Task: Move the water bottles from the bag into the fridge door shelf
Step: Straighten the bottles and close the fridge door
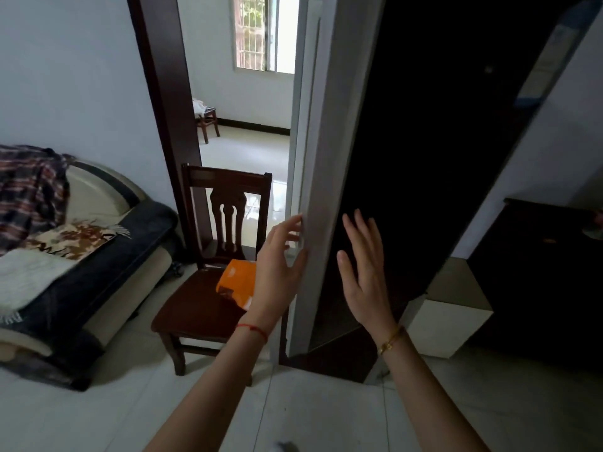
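At centre frame my left hand [280, 272] curls spread fingers round the fridge door [326, 190] edge to swing it; my right hand [365, 272] hovers open, empty. Orange bag [236, 282] waits on the chair [195, 305], lower centre; bottles unseen.

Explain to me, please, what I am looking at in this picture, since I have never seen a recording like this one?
There is no machine here: a person wears a wide-angle camera on the head, so you look forward and down along their bare arms. The left hand, with a red string at the wrist, has its fingers at the grey edge of a dark fridge door, seen edge-on. The right hand, with a gold bracelet, is spread open in front of the door's dark face. Neither hand holds anything. Left of the door stands a wooden chair with an orange bag on its seat, partly hidden by the left arm. No bottles show. Farther left is a sofa with blankets, and a doorway behind the chair opens onto another room.
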Available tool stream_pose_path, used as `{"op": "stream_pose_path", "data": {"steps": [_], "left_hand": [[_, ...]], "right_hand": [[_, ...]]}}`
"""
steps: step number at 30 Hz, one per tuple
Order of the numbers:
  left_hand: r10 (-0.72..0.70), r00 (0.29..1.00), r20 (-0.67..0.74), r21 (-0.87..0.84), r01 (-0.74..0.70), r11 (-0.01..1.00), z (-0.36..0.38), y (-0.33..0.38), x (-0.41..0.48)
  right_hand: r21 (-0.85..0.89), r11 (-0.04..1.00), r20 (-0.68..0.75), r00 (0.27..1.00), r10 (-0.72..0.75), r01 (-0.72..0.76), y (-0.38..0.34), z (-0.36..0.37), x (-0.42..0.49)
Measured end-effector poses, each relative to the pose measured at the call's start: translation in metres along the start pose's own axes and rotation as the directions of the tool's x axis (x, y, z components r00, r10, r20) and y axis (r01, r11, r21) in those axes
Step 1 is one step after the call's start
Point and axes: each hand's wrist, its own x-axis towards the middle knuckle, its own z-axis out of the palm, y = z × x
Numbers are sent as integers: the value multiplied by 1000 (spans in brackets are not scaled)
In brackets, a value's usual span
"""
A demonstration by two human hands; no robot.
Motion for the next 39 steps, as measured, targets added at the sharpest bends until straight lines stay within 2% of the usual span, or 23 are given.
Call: {"op": "stream_pose_path", "data": {"steps": [5, 18, 39], "left_hand": [[-12, 1000, -12, 32, 13, 999, -9, -37, 52], [-1, 997, 79, 11, 0, 1000, -7, -120, 160], [-11, 989, 148, -127, 30, 991, 21, -217, 280]], "right_hand": [[-42, 998, -2, 999, -49, 49, 13, 34, 44], [-176, 984, 56, 998, 6, 3, 37, 115, 129], [-419, 889, -93, 982, 163, -187, 60, 179, 220]]}}
